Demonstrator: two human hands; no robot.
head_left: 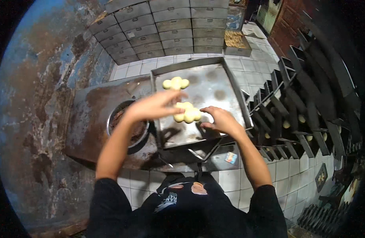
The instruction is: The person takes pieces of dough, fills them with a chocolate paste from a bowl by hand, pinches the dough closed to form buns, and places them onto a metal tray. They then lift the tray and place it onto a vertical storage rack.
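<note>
Lying mid-tray, the near dough cluster (187,112) stretches roughly nine to three, between my hands. My left hand (156,106) touches its nine o'clock end, fingers loose; my right hand (220,120), spread flat on the metal tray (214,81), sits at four o'clock.

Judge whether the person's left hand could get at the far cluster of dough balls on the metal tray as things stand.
Probably yes: the left hand hovers over the metal tray, with only bare tray between it and the far dough cluster.
</note>
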